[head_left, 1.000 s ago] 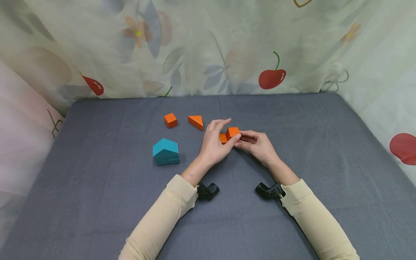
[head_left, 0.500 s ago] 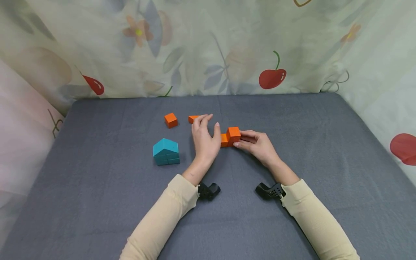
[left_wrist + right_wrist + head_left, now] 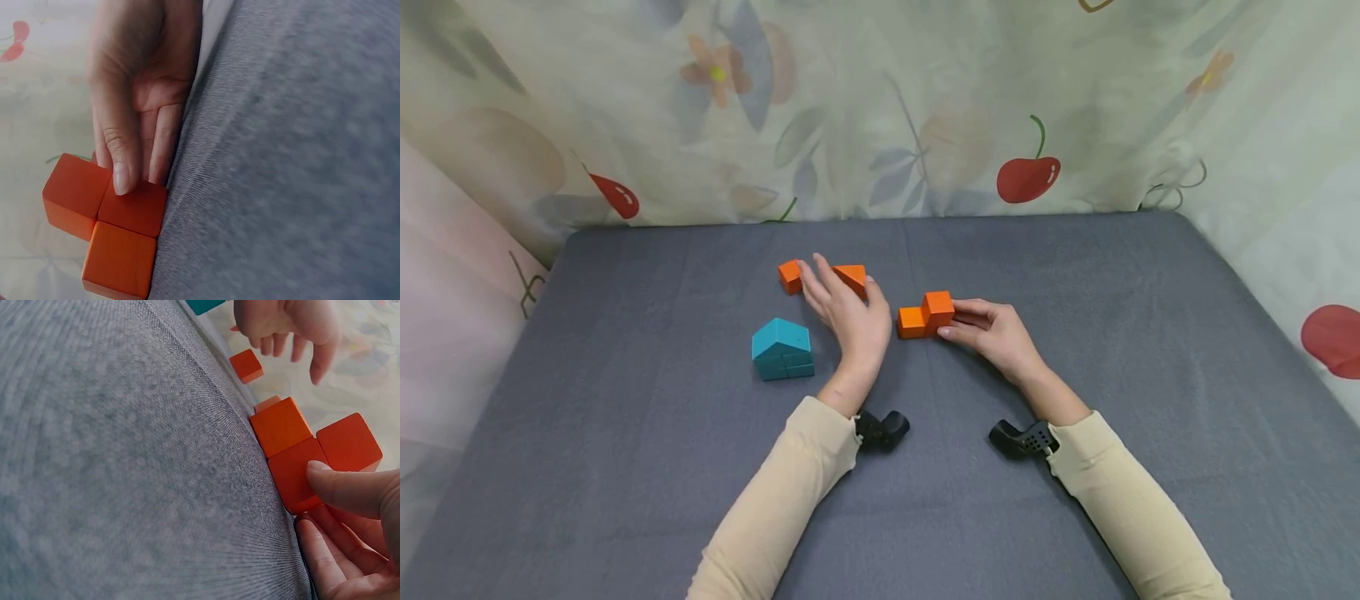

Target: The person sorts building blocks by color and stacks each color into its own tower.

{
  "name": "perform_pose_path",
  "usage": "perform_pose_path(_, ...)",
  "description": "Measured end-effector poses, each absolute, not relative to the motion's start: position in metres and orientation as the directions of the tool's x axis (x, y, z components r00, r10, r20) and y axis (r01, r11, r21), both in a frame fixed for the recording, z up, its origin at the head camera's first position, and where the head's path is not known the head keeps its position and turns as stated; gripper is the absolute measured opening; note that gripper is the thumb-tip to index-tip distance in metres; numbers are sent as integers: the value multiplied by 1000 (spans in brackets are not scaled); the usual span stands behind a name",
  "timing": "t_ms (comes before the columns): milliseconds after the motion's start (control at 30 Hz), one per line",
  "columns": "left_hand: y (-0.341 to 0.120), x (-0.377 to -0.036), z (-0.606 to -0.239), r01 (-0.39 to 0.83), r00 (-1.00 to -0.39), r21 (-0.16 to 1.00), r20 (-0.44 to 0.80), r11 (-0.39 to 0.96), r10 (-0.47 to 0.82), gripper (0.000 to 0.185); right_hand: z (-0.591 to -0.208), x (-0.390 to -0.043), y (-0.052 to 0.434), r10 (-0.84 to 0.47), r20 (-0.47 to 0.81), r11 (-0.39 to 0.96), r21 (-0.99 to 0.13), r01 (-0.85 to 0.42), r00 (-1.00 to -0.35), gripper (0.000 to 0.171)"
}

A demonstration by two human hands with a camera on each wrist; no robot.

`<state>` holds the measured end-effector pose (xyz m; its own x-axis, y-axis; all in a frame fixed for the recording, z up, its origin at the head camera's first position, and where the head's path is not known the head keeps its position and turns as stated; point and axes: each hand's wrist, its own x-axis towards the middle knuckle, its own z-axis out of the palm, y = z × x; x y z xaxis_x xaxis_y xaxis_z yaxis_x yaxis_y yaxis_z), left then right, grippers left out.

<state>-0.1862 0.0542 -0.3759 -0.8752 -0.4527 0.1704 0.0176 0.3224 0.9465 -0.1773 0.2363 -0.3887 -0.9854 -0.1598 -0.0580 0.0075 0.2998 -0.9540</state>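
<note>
Three orange cubes stand together on the table: a left cube (image 3: 912,323), a right cube (image 3: 294,472) against it, and an upper cube (image 3: 938,303) on the right one. My right hand (image 3: 996,337) pinches the lower right cube, thumb on its near face and fingers at its side and back. My left hand (image 3: 852,325) hovers with fingers spread and holds nothing. Its fingertips overlap a loose orange cube (image 3: 788,276) in the head view. Behind that hand lies an orange triangular block (image 3: 853,278), partly hidden by it.
A teal block house (image 3: 782,350) with a peaked top stands left of my left hand. Grey cloth covers the table (image 3: 625,467). A patterned curtain (image 3: 850,108) hangs behind it. Black wrist cameras (image 3: 1021,439) sit at both cuffs.
My left hand has let go of the cubes and moved left, past the triangular block towards the loose cube. My right hand stays at the stack.
</note>
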Motion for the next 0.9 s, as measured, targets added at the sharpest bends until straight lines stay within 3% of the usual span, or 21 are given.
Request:
perform_pose_path(333, 49, -199, -375, -121, -803, 951, 76, 286, -591, 77, -388, -178, 237, -167, -60, 293, -956, 9, -984, 48)
perform_pose_path(900, 45, -212, -381, -150, -732, 977, -5, 154, -681, 85, -390, -176, 238, -161, -47, 298, -955, -3, -986, 49)
